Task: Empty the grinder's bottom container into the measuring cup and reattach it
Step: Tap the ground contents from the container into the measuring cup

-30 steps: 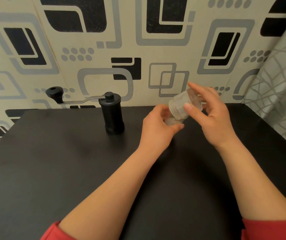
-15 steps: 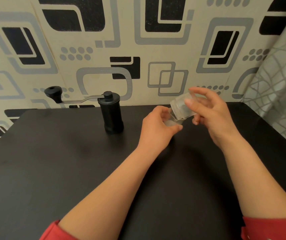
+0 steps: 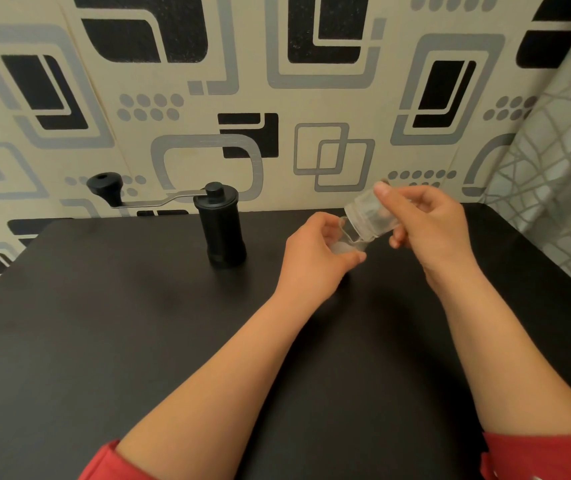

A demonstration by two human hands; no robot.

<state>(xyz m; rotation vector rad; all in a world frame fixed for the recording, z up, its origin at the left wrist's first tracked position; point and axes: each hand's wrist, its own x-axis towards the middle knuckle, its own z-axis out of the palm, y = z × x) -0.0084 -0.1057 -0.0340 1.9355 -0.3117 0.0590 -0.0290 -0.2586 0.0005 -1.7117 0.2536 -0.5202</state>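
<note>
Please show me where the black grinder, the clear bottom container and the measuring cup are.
black grinder (image 3: 223, 230), head view, middle of its body.
clear bottom container (image 3: 368, 216), head view, its tilted side wall.
measuring cup (image 3: 346, 245), head view, its clear wall beside the left hand's fingers.

Tilted container (image 3: 368, 216) over measuring cup (image 3: 348, 242)

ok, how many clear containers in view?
2. The grinder's bottom container, tipped mouth-down in the right hand; the measuring cup below its mouth, held by the left hand and partly hidden.
</note>
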